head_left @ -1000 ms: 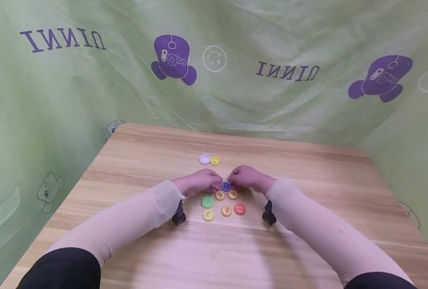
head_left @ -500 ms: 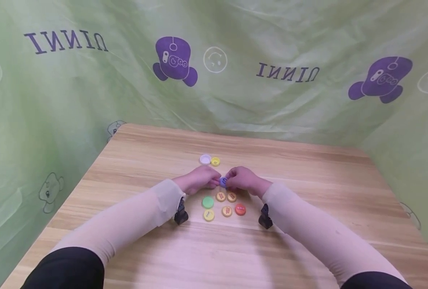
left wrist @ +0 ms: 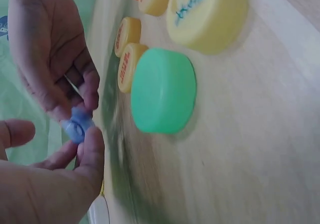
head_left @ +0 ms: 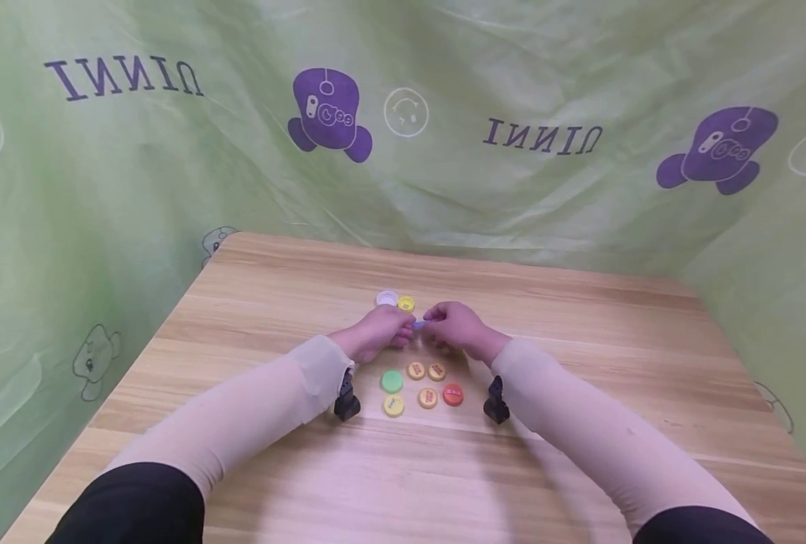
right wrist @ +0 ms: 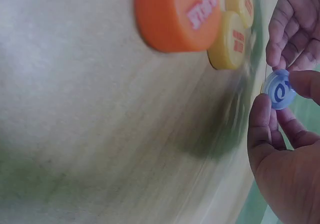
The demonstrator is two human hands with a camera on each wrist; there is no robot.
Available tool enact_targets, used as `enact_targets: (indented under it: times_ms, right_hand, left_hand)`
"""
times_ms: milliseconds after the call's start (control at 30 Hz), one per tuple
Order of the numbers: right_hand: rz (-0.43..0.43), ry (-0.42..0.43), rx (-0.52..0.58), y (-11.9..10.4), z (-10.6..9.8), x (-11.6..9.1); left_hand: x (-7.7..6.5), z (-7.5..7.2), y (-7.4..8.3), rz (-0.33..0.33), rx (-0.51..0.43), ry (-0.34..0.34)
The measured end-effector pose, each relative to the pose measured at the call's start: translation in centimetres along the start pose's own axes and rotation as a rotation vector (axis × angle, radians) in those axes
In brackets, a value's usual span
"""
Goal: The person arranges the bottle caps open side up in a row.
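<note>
A blue bottle cap (head_left: 419, 325) is held up off the table between both hands; its marked face shows in the right wrist view (right wrist: 279, 91). My left hand (head_left: 380, 330) pinches its left edge with the fingertips. From the opposite side my right hand (head_left: 462, 330) grips it too, finger and thumb on the rim. Below the hands lie two small yellow-orange caps (head_left: 415, 370) side by side. Nearer to me are a green cap (head_left: 392, 381), a pale yellow cap (head_left: 393, 406), another yellow-orange cap (head_left: 427, 398) and a red-orange cap (head_left: 453, 394).
Just beyond the left hand a white cap (head_left: 387, 298) and a bright yellow cap (head_left: 406, 304) lie together, hollow side up. The wooden table (head_left: 579, 453) stands against a green printed curtain (head_left: 443, 196).
The blue cap has come up from beside the two small yellow-orange caps and moved away from me, tilting. Both hands have moved with it, toward the white and bright yellow caps.
</note>
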State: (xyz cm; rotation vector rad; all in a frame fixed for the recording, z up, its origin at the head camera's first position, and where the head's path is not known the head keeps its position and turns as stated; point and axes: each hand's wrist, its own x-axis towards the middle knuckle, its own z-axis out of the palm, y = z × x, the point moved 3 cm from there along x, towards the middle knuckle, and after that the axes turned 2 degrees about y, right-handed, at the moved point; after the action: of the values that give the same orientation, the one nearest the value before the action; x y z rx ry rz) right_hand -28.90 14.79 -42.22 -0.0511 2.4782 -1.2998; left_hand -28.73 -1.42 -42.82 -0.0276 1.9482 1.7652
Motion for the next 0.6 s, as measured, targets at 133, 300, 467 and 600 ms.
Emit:
enact_targets:
  times_ms: [133, 300, 467, 600]
  right_hand:
    - [-0.01, 0.045, 0.024, -0.4, -0.2, 0.4]
    - [-0.008, 0.105, 0.221, -1.0, -0.9, 0.9]
    - [-0.001, 0.151, 0.379, -1.5, -1.4, 1.3]
    - [-0.036, 0.225, 0.45, -1.7, -1.5, 1.9]
  left_hand:
    - [0.2, 0.0, 0.4, 0.027, -0.036, 0.075]
    - [0.4, -0.1, 1.3, 0.114, 0.003, 0.155]
    - [0.7, -0.2, 2.2, 0.201, 0.054, 0.205]
    - [1.0, -0.1, 2.9, 0.239, 0.03, 0.201]
